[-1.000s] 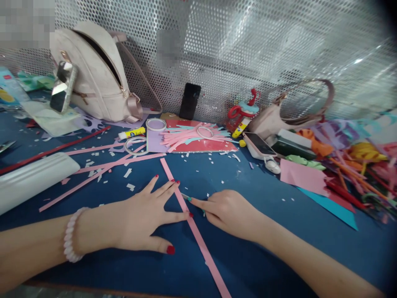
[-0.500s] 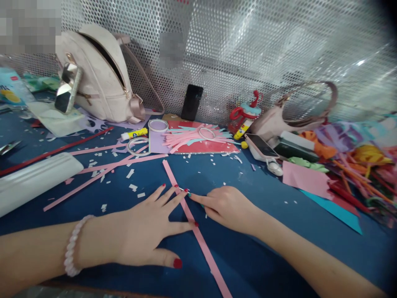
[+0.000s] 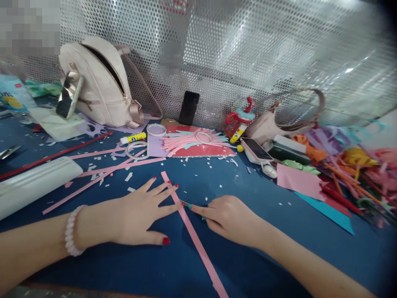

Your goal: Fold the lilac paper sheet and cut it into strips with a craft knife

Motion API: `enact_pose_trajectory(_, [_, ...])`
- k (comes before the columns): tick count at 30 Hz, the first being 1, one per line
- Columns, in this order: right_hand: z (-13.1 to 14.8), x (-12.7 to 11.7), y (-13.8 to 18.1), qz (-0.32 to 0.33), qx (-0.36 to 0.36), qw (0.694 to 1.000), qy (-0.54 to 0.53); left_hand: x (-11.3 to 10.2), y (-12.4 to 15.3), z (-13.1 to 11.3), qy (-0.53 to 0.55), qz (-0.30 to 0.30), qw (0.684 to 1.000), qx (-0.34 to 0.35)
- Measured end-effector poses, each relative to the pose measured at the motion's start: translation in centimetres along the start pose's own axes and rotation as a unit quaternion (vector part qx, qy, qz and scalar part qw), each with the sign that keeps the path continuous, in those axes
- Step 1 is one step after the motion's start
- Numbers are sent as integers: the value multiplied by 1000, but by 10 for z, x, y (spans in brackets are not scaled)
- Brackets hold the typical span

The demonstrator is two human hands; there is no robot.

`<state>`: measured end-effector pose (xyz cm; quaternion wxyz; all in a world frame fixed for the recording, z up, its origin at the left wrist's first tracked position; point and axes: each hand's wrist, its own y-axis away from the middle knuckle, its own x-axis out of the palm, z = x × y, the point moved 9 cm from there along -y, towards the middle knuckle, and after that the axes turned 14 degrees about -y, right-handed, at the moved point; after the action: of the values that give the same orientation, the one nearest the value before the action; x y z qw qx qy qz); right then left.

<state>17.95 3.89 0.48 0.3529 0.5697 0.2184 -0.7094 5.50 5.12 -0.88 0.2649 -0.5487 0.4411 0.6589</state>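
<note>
A long pink paper strip point(image 3: 195, 240) runs slantwise across the blue tabletop between my hands. My left hand point(image 3: 133, 219) lies spread out, palm down, its fingertips on and beside the strip's upper part. Its wrist carries a pale bead bracelet point(image 3: 73, 229). From the other side my right hand point(image 3: 228, 213) is closed round a thin teal tool point(image 3: 188, 205) with a narrow metal tip. Most of the tool is hidden under the fingers, so its exact kind is unclear. The tip touches or nearly touches the strip's edge, close to my left index fingertip.
Pink strips point(image 3: 74, 192), a white rolled piece point(image 3: 40, 184) and paper scraps lie left. Behind are a backpack point(image 3: 99, 82), a glue stick point(image 3: 133, 138), tape rolls point(image 3: 138, 150), a black phone point(image 3: 189, 107) and fringed paper point(image 3: 192, 140). Coloured paper point(image 3: 299, 180) and a handbag point(image 3: 269, 122) stand right.
My left hand has shifted up and left along the strip, still spread. The tool in my right hand has moved a little down the strip, and the view has tilted slightly.
</note>
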Motion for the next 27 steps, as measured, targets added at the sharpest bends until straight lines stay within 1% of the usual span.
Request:
enact_pose_trajectory(8, [-3, 0, -13, -6, 8, 1000, 9, 3, 0, 3, 30, -2, 1000, 4])
enact_pose_trajectory(16, [-13, -3, -35, -24, 13, 1000, 0, 4, 1, 3, 34, -2, 999, 2])
enact_pose_trajectory(21, [-16, -4, -45, -9, 27, 1000, 9, 0, 1, 2, 24, -35, 999, 9])
enact_pose_trajectory(24, [-16, -4, -46, -4, 31, 999, 12, -4, 1, 11, 9, -44, 999, 3])
enact_pose_trajectory(27, [-15, -4, -45, -4, 27, 1000, 11, -6, 1, 34, 1, -37, 998, -43])
